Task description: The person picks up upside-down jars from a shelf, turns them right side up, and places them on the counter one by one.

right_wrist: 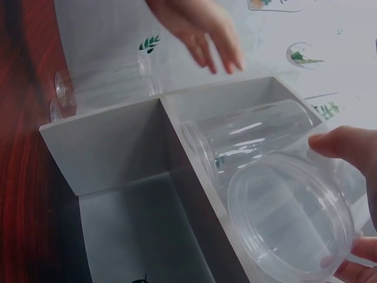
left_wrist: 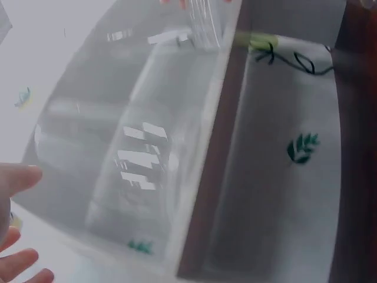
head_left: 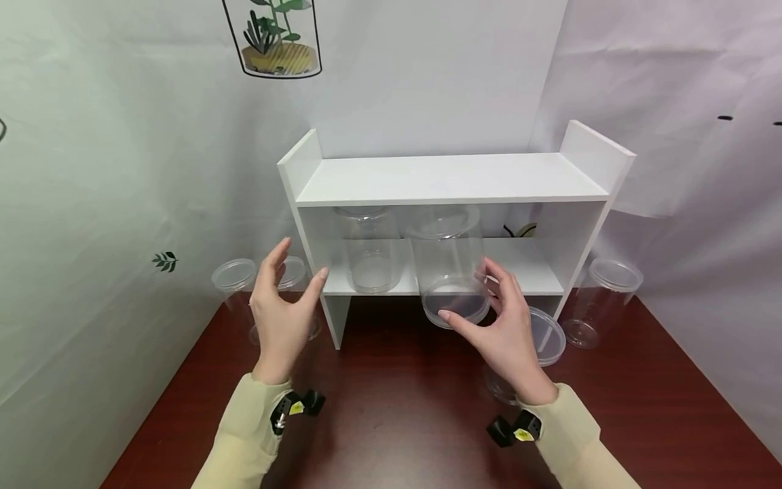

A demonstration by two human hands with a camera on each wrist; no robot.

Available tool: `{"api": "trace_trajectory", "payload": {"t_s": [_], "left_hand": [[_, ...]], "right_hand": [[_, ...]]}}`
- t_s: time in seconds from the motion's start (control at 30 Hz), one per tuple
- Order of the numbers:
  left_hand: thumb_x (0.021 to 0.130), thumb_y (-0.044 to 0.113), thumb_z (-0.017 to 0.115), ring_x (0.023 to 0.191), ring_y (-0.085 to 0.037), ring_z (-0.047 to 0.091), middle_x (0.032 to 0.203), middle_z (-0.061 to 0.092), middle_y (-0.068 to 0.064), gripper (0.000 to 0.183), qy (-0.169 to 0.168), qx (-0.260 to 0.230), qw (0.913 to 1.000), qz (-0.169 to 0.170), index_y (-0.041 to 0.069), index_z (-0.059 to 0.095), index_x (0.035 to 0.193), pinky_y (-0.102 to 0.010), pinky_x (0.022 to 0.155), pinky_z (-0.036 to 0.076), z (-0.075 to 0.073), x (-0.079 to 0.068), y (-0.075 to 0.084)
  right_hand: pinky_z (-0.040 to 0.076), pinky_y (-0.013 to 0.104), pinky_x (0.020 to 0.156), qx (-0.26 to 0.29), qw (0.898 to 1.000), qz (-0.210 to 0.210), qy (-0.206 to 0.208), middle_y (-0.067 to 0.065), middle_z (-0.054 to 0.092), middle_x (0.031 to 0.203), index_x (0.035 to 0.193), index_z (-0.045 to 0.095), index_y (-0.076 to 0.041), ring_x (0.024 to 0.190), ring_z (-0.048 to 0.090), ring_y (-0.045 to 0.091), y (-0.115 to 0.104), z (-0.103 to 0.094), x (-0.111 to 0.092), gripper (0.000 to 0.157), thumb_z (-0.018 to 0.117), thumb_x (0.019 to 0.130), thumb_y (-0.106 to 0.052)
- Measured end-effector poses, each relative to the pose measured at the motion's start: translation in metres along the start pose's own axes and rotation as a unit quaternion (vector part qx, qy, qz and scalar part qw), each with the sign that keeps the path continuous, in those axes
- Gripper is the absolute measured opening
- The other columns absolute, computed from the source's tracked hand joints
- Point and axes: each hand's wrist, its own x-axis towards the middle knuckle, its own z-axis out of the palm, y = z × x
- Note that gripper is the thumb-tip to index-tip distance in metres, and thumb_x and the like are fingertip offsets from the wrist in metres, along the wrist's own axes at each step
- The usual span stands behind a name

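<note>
My right hand (head_left: 504, 326) grips a clear plastic jar (head_left: 449, 255) near its lower end, thumb on one side and fingers on the other. This jar is upright at the front of a white two-tier shelf (head_left: 452, 180), overlapping the lower board's edge in the head view. Its round end (right_wrist: 288, 218) faces the right wrist camera. Another clear jar (head_left: 369, 255) stands on the lower board at the left. My left hand (head_left: 281, 312) is raised before the shelf's left side panel, thumb and fingers spread apart, holding nothing. In the left wrist view its fingers (left_wrist: 20, 262) show at the edge.
Two clear jars, an outer one (head_left: 235, 275) and an inner one (head_left: 293, 272), stand left of the shelf on the dark red table (head_left: 391, 421). Right of it stands another jar (head_left: 601, 302). A nearer jar (head_left: 548, 336) is partly hidden behind my right hand. A pale printed backdrop (head_left: 427, 75) surrounds the table.
</note>
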Motion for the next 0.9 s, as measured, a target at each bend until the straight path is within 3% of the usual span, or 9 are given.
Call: {"api": "trace_trajectory", "payload": {"t_s": [0.23, 0.3, 0.4, 0.57, 0.77, 0.9], "left_hand": [[0.074, -0.008, 0.083, 0.128, -0.036, 0.054, 0.136, 0.058, -0.027, 0.064, -0.011, -0.018, 0.9939, 0.108, -0.013, 0.057, 0.132, -0.038, 0.109, 0.04, 0.003, -0.013, 0.03], [0.074, -0.004, 0.084, 0.127, -0.038, 0.055, 0.135, 0.059, -0.027, 0.063, -0.014, -0.025, 0.9907, 0.133, -0.014, 0.057, 0.13, -0.038, 0.109, 0.04, 0.005, -0.017, 0.036], [0.083, 0.014, 0.084, 0.125, -0.041, 0.055, 0.135, 0.059, -0.027, 0.059, -0.021, -0.036, 0.9849, 0.168, -0.014, 0.058, 0.129, -0.038, 0.109, 0.041, 0.009, -0.024, 0.041], [0.089, 0.039, 0.081, 0.124, -0.046, 0.053, 0.137, 0.058, -0.026, 0.068, -0.056, -0.056, 0.9754, 0.206, -0.012, 0.059, 0.128, -0.041, 0.111, 0.039, 0.015, -0.037, 0.037], [0.08, 0.047, 0.087, 0.133, -0.042, 0.048, 0.144, 0.053, -0.023, 0.08, -0.112, -0.038, 0.966, 0.23, -0.004, 0.059, 0.135, -0.057, 0.116, 0.028, 0.022, -0.051, 0.014], [0.068, 0.044, 0.095, 0.136, -0.039, 0.046, 0.147, 0.051, -0.018, 0.088, -0.149, -0.008, 0.9565, 0.251, 0.004, 0.06, 0.138, -0.061, 0.116, 0.024, 0.026, -0.059, 0.011]], "right_hand": [[0.043, 0.035, 0.109, 0.005, 1.0, -0.021, -0.004, 0.022, 0.052, 0.134, 0.145, 0.047, 0.006, 0.124, 0.055, 0.039, -0.032, -0.007, -0.006, 0.087, 0.089, 0.069, 0.008], [0.044, 0.03, 0.107, 0.009, 0.999, -0.04, -0.003, 0.024, 0.053, 0.133, 0.144, 0.049, 0.006, 0.123, 0.055, 0.04, -0.033, -0.009, -0.007, 0.087, 0.089, 0.067, 0.01], [0.044, 0.024, 0.103, 0.011, 0.997, -0.071, -0.002, 0.02, 0.056, 0.133, 0.142, 0.052, 0.003, 0.121, 0.053, 0.037, -0.026, -0.012, -0.009, 0.089, 0.092, 0.063, 0.009], [0.043, 0.024, 0.102, -0.014, 0.996, -0.091, -0.015, 0.003, 0.058, 0.135, 0.141, 0.057, -0.01, 0.119, 0.053, 0.026, -0.003, -0.018, -0.011, 0.09, 0.097, 0.061, -0.006], [0.042, 0.028, 0.101, -0.039, 0.992, -0.117, -0.037, 0.0, 0.058, 0.135, 0.139, 0.059, -0.01, 0.118, 0.055, 0.024, -0.005, -0.021, -0.014, 0.088, 0.097, 0.059, -0.018], [0.039, 0.03, 0.105, -0.05, 0.988, -0.134, -0.05, -0.003, 0.058, 0.135, 0.138, 0.059, -0.012, 0.122, 0.054, 0.022, -0.009, -0.02, -0.015, 0.088, 0.096, 0.059, -0.02]]}}
